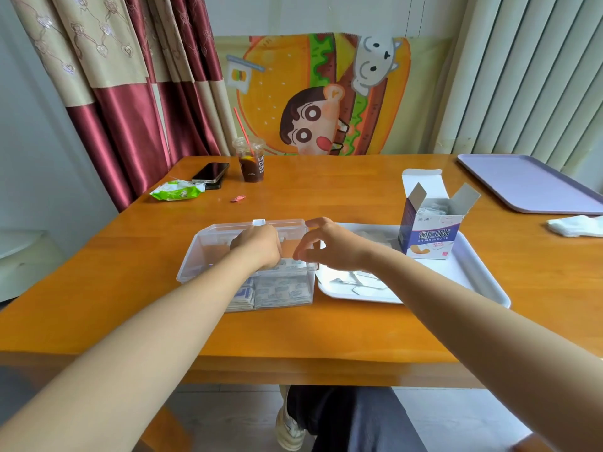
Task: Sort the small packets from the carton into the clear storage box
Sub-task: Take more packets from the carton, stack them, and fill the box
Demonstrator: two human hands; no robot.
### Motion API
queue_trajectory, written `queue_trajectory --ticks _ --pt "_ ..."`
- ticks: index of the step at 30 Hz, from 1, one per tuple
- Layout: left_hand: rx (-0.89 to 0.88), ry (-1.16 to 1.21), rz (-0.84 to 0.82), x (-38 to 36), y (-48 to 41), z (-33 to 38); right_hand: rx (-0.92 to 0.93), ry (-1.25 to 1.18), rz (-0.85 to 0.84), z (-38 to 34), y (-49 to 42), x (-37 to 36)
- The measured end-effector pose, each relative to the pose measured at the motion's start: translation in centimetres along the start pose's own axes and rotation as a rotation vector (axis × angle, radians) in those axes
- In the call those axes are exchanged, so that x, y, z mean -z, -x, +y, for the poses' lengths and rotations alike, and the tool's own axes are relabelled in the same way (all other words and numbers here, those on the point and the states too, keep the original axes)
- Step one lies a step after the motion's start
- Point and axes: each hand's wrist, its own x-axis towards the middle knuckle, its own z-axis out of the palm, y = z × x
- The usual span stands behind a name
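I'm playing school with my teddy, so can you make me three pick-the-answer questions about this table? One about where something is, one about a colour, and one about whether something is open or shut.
1. Where does the carton stand?
A) on the floor
B) on the white tray
C) on a chair

2. What colour is the straw in the drink cup?
A) blue
B) green
C) red

3. How are the carton's top flaps?
A) open
B) taped shut
C) cut off

Answers:
1 B, because its base rests on the tray.
2 C, because a red straw sticks up out of the cup's lid.
3 A, because the flaps stand up and you can see inside.
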Motion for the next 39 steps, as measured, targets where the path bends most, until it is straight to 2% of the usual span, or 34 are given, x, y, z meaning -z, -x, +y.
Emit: queue_trajectory --ticks 5,12,21,29,34,36,39 --pt "-0.025 -0.078 -0.027 -0.1 -0.3 0.0 0.006 -0.03 -0.015 0.2 -0.1 -0.2" --pt "-0.172 -0.187 0.01 2.6 1.5 0.8 0.02 -0.034 -0.02 0.5 -0.2 -0.1" --pt "-0.349 -0.511 -0.214 2.4 0.4 1.4 0.024 -0.05 -0.006 0.8 -0.3 -0.3" --pt "-0.448 -0.613 -0.07 2.2 0.7 1.9 0.015 -0.051 0.011 0.8 0.0 -0.2" --pt "-0.439 -0.601 -0.011 1.9 0.9 1.6 0.015 -0.099 0.009 0.7 0.4 -0.1" --pt "-0.399 -0.511 -0.01 2.0 0.9 1.3 0.018 -0.15 0.016 0.9 0.4 -0.1" --pt "-0.324 -0.328 -0.027 2.4 0.9 0.7 -0.027 -0.206 0.127 1.6 0.7 0.2"
